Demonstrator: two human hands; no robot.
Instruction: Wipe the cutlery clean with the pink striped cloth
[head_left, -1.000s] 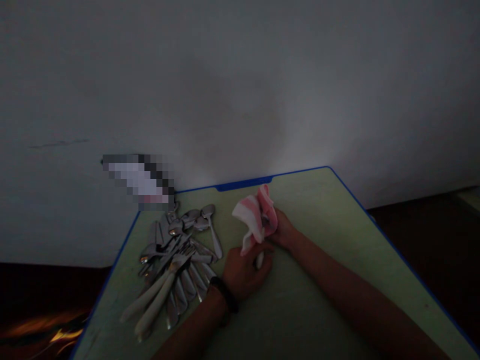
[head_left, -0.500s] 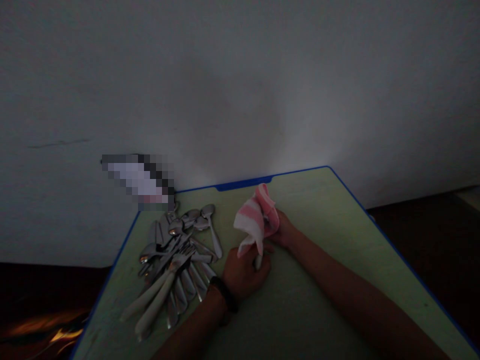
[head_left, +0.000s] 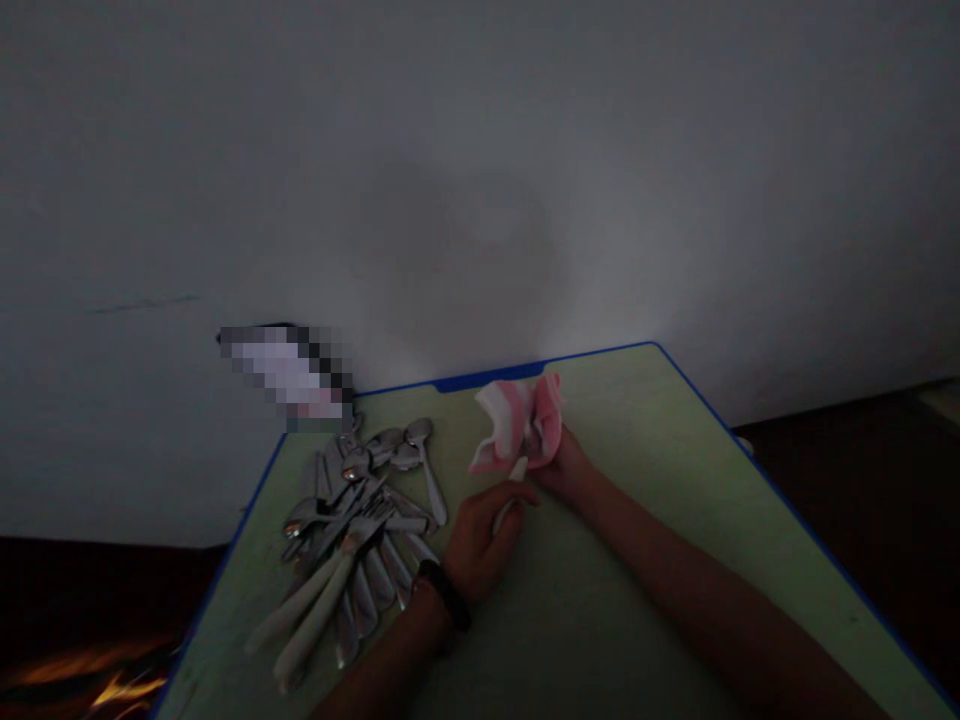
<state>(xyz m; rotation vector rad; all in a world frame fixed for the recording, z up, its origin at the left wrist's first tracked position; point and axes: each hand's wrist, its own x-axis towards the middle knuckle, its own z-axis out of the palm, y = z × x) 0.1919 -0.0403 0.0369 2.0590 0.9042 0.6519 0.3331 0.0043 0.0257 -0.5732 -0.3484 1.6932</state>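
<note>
A crumpled pink-and-white striped cloth point(head_left: 517, 425) is bunched near the far edge of the green table point(head_left: 675, 480). The fingers of the right hand point(head_left: 566, 470) pinch it, while the fingers of the left hand point(head_left: 480, 540) curl around a white-handled utensil point(head_left: 511, 488) that pokes into it.

Soft pink-and-white cloth point(head_left: 519, 425) — glossy metal cutlery point(head_left: 360, 500) — on a matt green table point(head_left: 660, 480).
</note>
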